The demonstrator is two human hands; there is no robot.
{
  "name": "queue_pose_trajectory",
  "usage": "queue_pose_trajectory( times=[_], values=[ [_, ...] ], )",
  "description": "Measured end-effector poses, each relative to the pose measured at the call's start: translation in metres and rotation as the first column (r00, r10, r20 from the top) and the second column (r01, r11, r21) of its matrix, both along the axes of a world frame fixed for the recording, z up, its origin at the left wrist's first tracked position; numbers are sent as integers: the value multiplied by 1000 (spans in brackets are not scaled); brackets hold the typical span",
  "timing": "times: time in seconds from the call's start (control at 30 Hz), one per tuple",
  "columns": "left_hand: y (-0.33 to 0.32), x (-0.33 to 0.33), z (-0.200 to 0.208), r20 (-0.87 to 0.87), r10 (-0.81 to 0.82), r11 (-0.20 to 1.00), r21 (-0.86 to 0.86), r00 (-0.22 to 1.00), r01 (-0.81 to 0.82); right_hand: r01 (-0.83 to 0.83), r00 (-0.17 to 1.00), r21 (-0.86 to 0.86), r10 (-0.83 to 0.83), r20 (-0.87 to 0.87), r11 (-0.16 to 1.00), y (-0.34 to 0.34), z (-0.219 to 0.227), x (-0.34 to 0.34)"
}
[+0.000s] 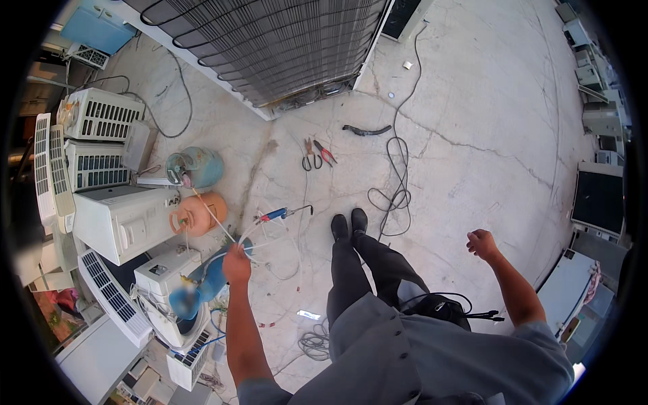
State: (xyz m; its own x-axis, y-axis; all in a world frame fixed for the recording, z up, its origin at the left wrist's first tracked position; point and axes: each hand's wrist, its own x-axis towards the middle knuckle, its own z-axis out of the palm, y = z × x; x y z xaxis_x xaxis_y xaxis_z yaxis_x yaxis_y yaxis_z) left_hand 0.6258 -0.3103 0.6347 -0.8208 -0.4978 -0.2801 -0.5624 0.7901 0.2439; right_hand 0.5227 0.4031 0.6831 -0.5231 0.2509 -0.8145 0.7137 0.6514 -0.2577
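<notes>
Two hands of mine are showing above the concrete floor (pixel 472 135). My left hand (pixel 236 264) is gripping a pale hose (pixel 214 217), its fingers pressing together around it. The hose is running from my fist up toward the valve of a green-blue cylinder (pixel 204 167), passing over an orange cylinder (pixel 202 217). Just beyond that hand, to its right, a blue-handled torch (pixel 274 214) is pointing its bent metal tip away from me; I cannot tell whether it is hanging or lying. My right hand (pixel 480 243) is hovering well apart, off to the right, its fingers bending in toward the palm; I cannot tell whether they are pinching anything. A blue cylinder (pixel 214 273) is lying tilted near my left forearm. Ahead of my shoes (pixel 349 224), black-handled shears (pixel 310 160) and red-handled pliers (pixel 325 153) are lying side by side, and a black cable (pixel 398 196) is looping over the floor. Farther ahead, a refrigerator (pixel 270 50) is facing me with its dark coil.
</notes>
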Motion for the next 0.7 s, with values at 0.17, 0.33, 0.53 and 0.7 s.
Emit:
queue_pose_trajectory(
  times=[0.17,0.33,0.53,0.7],
  values=[
    [47,-8,-90,306,-26,999,-29,952,37,-31,999,77,27,46,997,32,56,36],
    [103,-29,-145,330,83,994,38,940,-101,112,988,162,-127,83,980,56,109,70],
    [164,-7,-256,522,-424,865,476,740,160,185,977,89,-193,86,979,81,74,49],
    [256,-70,-173,145,-130,841,540,981,32,267,960,19,-268,79,963,110,68,38]
  ],
)
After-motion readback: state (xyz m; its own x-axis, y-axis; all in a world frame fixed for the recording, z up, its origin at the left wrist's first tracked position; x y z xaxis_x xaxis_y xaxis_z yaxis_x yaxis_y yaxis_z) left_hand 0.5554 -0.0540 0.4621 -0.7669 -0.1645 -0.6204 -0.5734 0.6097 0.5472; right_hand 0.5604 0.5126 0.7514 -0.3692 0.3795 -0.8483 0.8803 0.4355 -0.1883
